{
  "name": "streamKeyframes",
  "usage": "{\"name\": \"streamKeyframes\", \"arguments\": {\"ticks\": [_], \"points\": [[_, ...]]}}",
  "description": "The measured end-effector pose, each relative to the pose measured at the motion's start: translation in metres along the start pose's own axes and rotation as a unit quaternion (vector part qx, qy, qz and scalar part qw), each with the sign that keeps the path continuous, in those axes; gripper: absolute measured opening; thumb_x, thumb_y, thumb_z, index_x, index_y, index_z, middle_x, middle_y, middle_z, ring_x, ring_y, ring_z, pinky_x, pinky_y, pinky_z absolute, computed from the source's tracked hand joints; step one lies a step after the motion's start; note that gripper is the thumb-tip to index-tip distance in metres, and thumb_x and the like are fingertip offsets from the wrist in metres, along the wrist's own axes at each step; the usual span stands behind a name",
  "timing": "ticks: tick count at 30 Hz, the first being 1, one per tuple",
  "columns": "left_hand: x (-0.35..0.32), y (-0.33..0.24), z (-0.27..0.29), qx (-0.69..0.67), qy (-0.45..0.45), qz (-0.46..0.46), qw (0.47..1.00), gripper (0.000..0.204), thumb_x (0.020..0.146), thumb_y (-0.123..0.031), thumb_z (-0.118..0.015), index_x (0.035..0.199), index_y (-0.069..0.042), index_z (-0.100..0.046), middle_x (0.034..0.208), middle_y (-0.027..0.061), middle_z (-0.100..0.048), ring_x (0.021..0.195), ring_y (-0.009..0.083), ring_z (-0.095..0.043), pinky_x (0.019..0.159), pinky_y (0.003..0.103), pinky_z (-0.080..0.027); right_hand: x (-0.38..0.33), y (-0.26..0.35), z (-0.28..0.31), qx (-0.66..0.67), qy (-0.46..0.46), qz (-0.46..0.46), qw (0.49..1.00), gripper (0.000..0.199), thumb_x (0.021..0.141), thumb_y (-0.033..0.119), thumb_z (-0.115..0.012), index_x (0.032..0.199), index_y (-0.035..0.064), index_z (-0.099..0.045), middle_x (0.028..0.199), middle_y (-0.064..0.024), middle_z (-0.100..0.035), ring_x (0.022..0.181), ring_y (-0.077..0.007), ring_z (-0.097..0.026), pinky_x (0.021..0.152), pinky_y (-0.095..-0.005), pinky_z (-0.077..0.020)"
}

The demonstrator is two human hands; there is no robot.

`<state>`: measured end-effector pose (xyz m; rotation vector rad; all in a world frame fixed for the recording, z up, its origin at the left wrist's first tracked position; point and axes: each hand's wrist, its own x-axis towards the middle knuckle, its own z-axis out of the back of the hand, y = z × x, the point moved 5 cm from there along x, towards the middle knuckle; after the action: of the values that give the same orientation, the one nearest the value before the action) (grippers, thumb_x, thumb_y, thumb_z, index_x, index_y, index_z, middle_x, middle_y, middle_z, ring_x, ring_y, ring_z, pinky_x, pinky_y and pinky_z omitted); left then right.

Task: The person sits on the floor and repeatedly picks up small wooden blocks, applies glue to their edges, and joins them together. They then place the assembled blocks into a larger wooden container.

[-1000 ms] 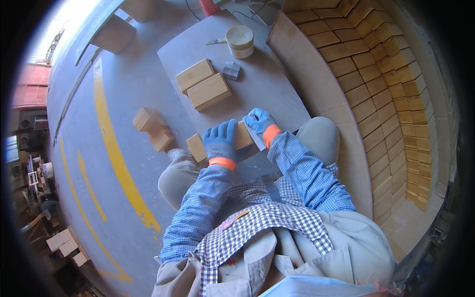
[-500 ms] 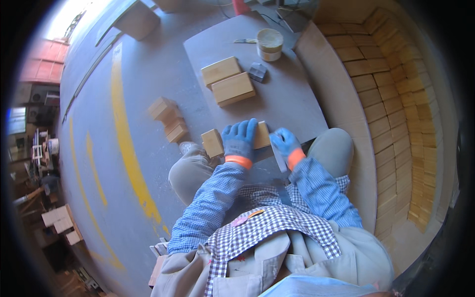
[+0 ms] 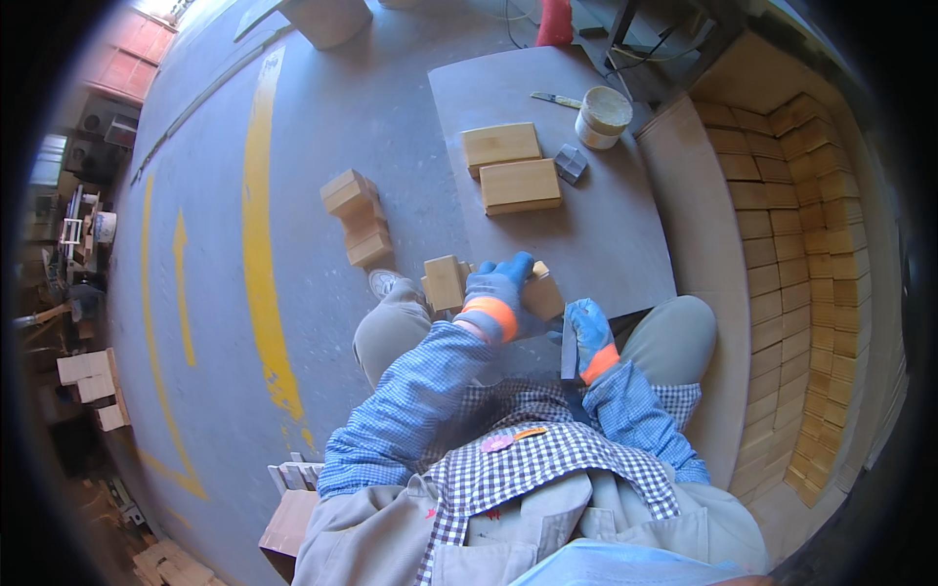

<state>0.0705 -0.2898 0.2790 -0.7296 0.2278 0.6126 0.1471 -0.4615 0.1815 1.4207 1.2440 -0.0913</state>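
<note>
Floor (image 3: 215, 264): grey, marked with yellow lines; a block pile (image 3: 363, 242) sits on it at left.
Carton (image 3: 696, 220): at right, packed rows (image 3: 762, 234) of blocks inside; whether these are finished, I cannot tell.
Surface (image 3: 616, 230): ahead, bearing a tub (image 3: 601, 119) and two blocks (image 3: 521, 188), perhaps awaiting their turn.
Left hand (image 3: 498, 293): gloved, fingers grasping the held block (image 3: 543, 293); a loose block (image 3: 445, 283) just beside.
Right hand (image 3: 591, 337): gloved, fingers pinching a sheet.
Held block: between the hands, tilted; half a second ago it lay level. Probably unfinished.
Sheet (image 3: 570, 347): pale grey, near the held block.
</note>
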Motion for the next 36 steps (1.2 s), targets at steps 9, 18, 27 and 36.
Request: {"name": "streamKeyframes", "arguments": {"ticks": [9,18,27,36], "points": [[-0.014,0.202,0.133,0.102,-0.313,0.048,0.943,0.074,0.055,-0.019,-0.091,0.120,-0.014,-0.057,0.111,0.0126,-0.064,0.102,0.0377,-0.058,0.092,0.045,-0.050,0.045,0.060,-0.025,-0.180,-0.080,0.344,0.918,0.015,0.102,0.013,-0.046,0.104,0.0005,-0.055,0.105,-0.0121,-0.069,0.075,-0.0127,-0.067,0.067,-0.0268,-0.0567],[0.114,0.471,0.073,0.226,-0.260,0.164,0.924,0.059,0.063,-0.011,-0.081,0.117,-0.019,-0.060,0.113,0.0140,-0.060,0.106,0.0376,-0.058,0.093,0.044,-0.049,0.058,0.052,-0.028,-0.277,-0.126,0.322,0.897,0.010,0.101,0.010,-0.047,0.103,0.0008,-0.052,0.105,-0.0149,-0.067,0.072,-0.0119,-0.064,0.061,-0.0264,-0.0556],[0.156,0.478,0.065,0.196,-0.355,0.128,0.905,0.054,0.074,-0.012,-0.073,0.126,-0.019,-0.060,0.120,0.0123,-0.059,0.112,0.0365,-0.056,0.098,0.044,-0.046,0.059,0.053,-0.026,-0.246,-0.160,0.263,0.919,0.015,0.102,0.016,-0.050,0.105,0.0013,-0.052,0.105,-0.0152,-0.067,0.074,-0.0133,-0.064,0.064,-0.0275,-0.0564],[0.100,0.080,0.091,0.109,-0.353,-0.229,0.901,0.092,0.066,-0.057,-0.082,0.137,-0.006,-0.052,0.140,0.0155,-0.046,0.132,0.0384,-0.039,0.108,0.050,-0.032,0.056,0.052,-0.011,-0.045,-0.127,0.198,0.971,0.025,0.100,0.029,-0.056,0.108,0.0062,-0.054,0.097,-0.0106,-0.067,0.073,-0.0149,-0.064,0.065,-0.0305,-0.0562]]}}
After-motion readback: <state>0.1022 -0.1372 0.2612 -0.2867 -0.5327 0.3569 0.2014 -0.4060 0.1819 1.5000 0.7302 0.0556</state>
